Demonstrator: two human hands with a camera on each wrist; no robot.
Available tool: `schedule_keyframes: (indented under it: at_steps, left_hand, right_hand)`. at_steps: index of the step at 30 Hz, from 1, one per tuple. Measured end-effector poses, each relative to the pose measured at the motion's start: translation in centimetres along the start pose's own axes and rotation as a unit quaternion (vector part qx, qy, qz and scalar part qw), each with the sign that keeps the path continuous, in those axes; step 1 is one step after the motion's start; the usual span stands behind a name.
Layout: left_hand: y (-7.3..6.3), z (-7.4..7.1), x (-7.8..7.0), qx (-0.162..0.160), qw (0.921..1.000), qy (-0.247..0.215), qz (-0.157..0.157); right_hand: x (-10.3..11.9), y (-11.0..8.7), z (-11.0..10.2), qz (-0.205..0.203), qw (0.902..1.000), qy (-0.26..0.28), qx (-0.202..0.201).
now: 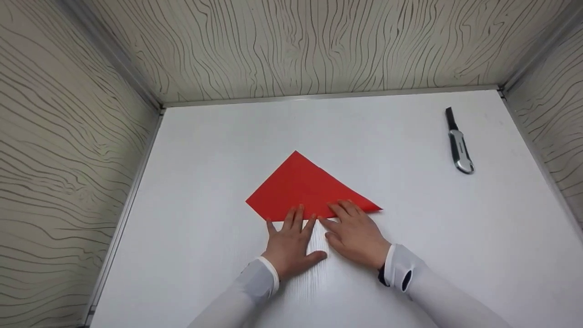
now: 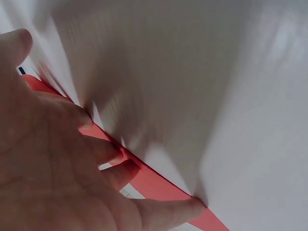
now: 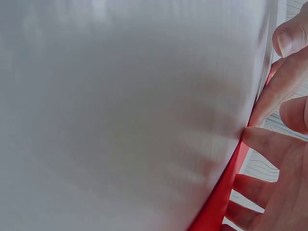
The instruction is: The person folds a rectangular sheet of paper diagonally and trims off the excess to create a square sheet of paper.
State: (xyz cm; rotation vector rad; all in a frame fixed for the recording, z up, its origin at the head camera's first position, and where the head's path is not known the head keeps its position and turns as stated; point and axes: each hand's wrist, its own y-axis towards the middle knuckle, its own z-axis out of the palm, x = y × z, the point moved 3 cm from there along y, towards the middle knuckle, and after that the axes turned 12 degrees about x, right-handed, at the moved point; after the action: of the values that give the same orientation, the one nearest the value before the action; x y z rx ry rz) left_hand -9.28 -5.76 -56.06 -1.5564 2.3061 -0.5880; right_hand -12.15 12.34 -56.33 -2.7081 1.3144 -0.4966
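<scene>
A folded sheet of red paper lies on the white table, its point toward the back and its near edge under the fingertips. My left hand rests on that near edge with spread, straight fingers, the thumb out to the side. To its right, my right hand presses the paper along the same edge, fingers extended. Near the right corner the paper lifts slightly. In the left wrist view the fingertips touch the red paper along its edge. The right wrist view shows the right hand's fingers against the fold.
A utility knife with a grey and black handle lies at the back right of the white table. Wood-grain patterned panels stand at the back and on both sides, with a metal strip along the table's edge.
</scene>
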Motion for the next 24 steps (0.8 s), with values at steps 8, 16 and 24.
schedule_keyframes:
  at_steps: [8,16,24]
  left_hand:
    - [0.1,-0.2,0.0,0.007,0.9999,0.008,0.001]
    - [0.0,-0.1,0.1,0.008,0.9999,0.001,0.007]
    - [-0.1,-0.1,0.2,-0.002,0.9999,-0.007,0.011]
  right_hand:
    - [-1.5,-1.3,-0.1,0.019,0.9996,-0.008,-0.022]
    - [-2.8,-2.6,0.0,0.023,0.9993,-0.02,-0.024]
    - [-4.3,-4.2,-0.5,0.043,0.9983,-0.026,-0.03]
